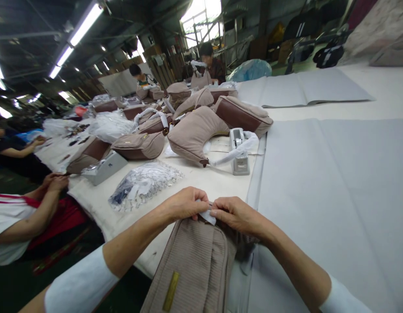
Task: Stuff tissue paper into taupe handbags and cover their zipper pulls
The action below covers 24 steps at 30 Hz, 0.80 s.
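A taupe ribbed-fabric handbag (194,261) with a gold metal plate lies at the table's near edge, partly cut off by the frame. At its far end my left hand (190,203) pinches a small white wrapping strip (208,216). Close beside it, the thumb and fingers of my right hand (234,213) are closed on the other side of the same strip. Both hands nearly meet over the bag's end, and what lies under the fingers is hidden. Beyond them sits a clear plastic bag of small metal pieces (144,182).
Several taupe and brown handbags (198,132) are heaped across the table. A grey tape dispenser (240,152) stands behind my hands, near a white-wrapped strap. Large grey sheets (331,187) cover the right side. At the left, a co-worker's hands (56,181) are near a grey box (105,167).
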{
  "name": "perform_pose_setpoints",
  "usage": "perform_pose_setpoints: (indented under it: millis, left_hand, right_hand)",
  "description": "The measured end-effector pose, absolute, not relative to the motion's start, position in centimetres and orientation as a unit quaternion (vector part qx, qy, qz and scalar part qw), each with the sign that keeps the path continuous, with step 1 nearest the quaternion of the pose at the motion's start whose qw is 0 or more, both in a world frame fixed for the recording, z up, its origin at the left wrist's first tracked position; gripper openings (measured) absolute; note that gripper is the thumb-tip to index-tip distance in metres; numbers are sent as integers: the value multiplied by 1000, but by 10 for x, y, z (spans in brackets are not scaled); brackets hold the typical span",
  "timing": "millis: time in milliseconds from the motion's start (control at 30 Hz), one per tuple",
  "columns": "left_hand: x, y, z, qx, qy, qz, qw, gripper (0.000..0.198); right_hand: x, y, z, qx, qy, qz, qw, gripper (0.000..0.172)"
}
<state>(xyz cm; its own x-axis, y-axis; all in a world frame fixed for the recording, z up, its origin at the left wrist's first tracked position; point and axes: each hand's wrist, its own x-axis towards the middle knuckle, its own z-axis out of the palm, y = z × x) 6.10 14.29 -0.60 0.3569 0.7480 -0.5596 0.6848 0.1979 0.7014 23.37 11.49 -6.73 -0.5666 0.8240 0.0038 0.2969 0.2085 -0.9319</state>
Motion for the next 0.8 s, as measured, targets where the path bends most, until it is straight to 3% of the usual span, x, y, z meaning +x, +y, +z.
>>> perform_pose_setpoints:
  millis: [100, 233, 333, 567, 800]
  left_hand:
    - [57, 138, -6, 627, 562, 45, 538, 18]
    - [52, 128, -6, 667, 543, 96, 502, 21]
    - [49, 119, -4, 701, 532, 111, 462, 21]
    - [48, 109, -1, 650, 568, 62, 501, 19]
    - [48, 106, -9, 627, 593, 98, 496, 12]
  right_hand:
    - [236, 115, -61, -423, -743, 427, 294, 8]
    - [239, 109, -58, -378, -647, 584, 311, 22]
    - [236, 104, -61, -347, -611, 650, 288, 15]
    - [231, 101, -56, -396, -660, 559, 308, 9]
    - [229, 96, -66, -378, -607, 634, 294, 16]
